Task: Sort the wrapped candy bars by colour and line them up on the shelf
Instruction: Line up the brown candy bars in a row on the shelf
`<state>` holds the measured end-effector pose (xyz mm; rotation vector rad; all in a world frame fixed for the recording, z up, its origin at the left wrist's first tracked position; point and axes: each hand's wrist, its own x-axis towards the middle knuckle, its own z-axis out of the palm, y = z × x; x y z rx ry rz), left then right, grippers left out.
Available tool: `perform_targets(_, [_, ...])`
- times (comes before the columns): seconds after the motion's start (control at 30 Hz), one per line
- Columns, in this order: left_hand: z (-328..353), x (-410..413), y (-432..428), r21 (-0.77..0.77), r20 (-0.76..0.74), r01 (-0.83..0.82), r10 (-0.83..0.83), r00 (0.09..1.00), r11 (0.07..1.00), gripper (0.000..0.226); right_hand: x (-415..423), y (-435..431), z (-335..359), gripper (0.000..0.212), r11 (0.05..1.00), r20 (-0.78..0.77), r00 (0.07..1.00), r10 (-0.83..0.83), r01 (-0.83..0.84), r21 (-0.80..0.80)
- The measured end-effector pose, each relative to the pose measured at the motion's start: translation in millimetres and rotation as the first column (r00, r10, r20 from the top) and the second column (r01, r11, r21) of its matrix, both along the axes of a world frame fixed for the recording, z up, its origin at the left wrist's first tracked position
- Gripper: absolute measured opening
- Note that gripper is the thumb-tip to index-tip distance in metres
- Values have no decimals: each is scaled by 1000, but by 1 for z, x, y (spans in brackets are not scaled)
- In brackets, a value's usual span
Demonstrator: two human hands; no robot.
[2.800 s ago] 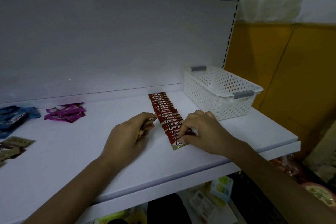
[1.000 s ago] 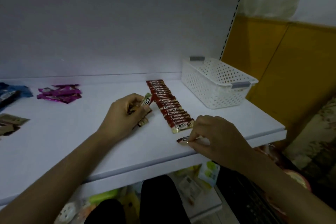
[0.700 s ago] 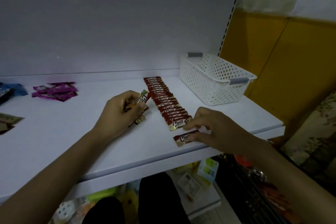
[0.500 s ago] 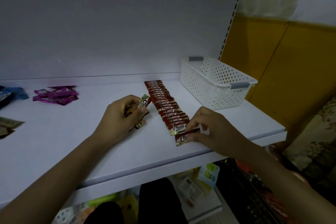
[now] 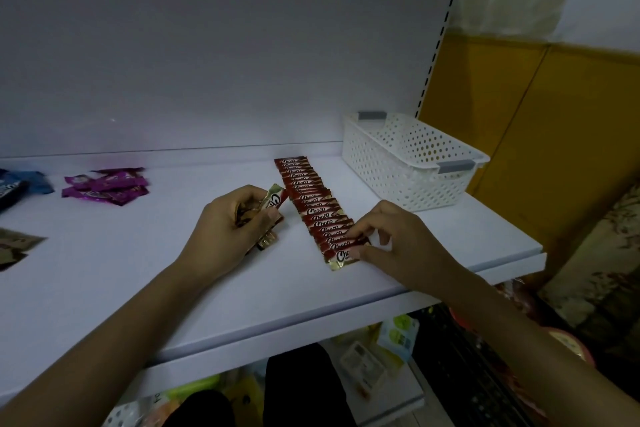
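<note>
Seen from the head camera, a white shelf (image 5: 173,288) carries a row of red wrapped candy bars (image 5: 311,204) printed "Choco". They overlap one another and run from the back wall toward the front edge. The right hand (image 5: 398,246) is at the near end of the row. Its grip is narrow, with thumb and fingertips pinching the nearest red bar (image 5: 341,256), which lies flat on the shelf and touches the bar behind it. The left hand (image 5: 228,229) rests just left of the row. Its grip is curled round a small bundle of red-and-gold bars (image 5: 273,201), one end of which pokes up past the thumb close to the row. A white perforated plastic basket (image 5: 408,163) with grey handles stands to the right of the row, toward the back. Well apart on the left lie a pile of purple wrapped candies (image 5: 107,185), some blue wrappers (image 5: 31,182) and, at the far left edge, brownish wrappers (image 5: 14,246).
</note>
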<state>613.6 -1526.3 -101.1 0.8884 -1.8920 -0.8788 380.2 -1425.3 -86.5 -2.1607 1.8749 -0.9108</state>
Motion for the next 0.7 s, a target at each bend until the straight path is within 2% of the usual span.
perform_targets(0.1, [1, -1, 3, 27, -78, 55, -53, 996, 998, 4, 3, -4, 0, 15, 996, 89, 996, -11, 18, -84])
perform_targets(0.17, [2, -3, 6, 45, -133, 118, -111, 985, 992, 6, 11, -9, 1, 14, 992, 232, 973, -5, 34, -120])
perform_targets(0.23, [3, -5, 9, 72, -146, 165, -153, 977, 984, 14, 27, -18, 2, 15, 997, 413, 910, 21, 10, -75])
perform_targets(0.3, [3, -5, 10, 105, -147, 191, -175, 974, 976, 19, 44, -28, 6, 14, 999, 530, 848, 34, -33, -11])
perform_targets(0.4, [4, -4, 9, 120, -156, 189, -169, 973, 975, 15, 58, -40, 12, 16, 997, 576, 816, 48, -70, 16])
perform_targets(0.5, [3, -3, 7, 108, -119, 159, -145, 982, 981, 8, 59, -45, 17, 16, 997, 691, 722, 39, -73, 20])
perform_targets(0.57, [3, -2, 6, 104, -109, 143, -131, 985, 984, 7, 60, -46, 18, 13, 997, 720, 694, 31, -68, 22])
perform_targets(0.7, [6, -2, 9, 127, -165, 188, -166, 972, 974, 12, 66, -44, 18, 10, 993, 616, 783, 87, -118, 10])
